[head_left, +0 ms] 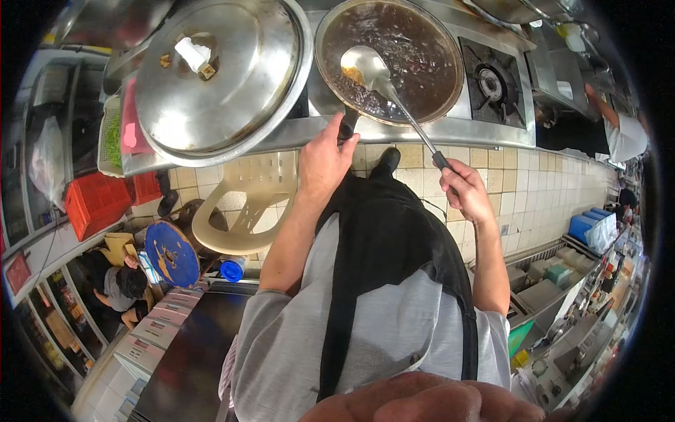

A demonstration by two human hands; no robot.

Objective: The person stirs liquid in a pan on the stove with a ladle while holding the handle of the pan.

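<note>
Brown liquid (429, 42) fills the wide pan (403, 123) on the far counter (506, 137), and I have both hands at work there. With the left hand (327, 163) I grasp the pan's short black handle (347, 125) at its near side. My right hand (465, 190) is clenched round the ladle (370, 67), its bowl over the liquid. Left of the pan I see a large metal lid (232, 91); to the right, a burner (491, 83).

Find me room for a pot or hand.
The burner, bordered by pan and counter edge, bears no pot; whether lit, I cannot tell. A hand could pass over the tiles right of the right hand. Crowded: around left hand, pan handle and lid.
</note>
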